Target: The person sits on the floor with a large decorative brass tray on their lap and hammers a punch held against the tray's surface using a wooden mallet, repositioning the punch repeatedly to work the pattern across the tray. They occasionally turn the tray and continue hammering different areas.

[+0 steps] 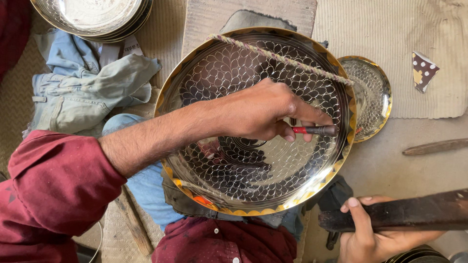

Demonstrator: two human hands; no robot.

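A large shiny metal plate [234, 175], engraved with a scale pattern and edged in gold, rests tilted on my lap. A twisted cord [282, 59] runs across its upper part. My left hand [258, 113] lies over the plate's middle. It grips a small dark punch with a red band [317, 130], whose tip points right toward the rim. My right hand [370, 236] is at the bottom right, off the plate. It is closed around a dark wooden bar [414, 212] that reaches out to the right edge.
A smaller engraved plate [375, 95] sits partly behind the big plate's right rim. Stacked plates [92, 17] are at the top left above crumpled denim cloth [83, 92]. A wooden stick [434, 146] and a dotted scrap [423, 70] lie at the right.
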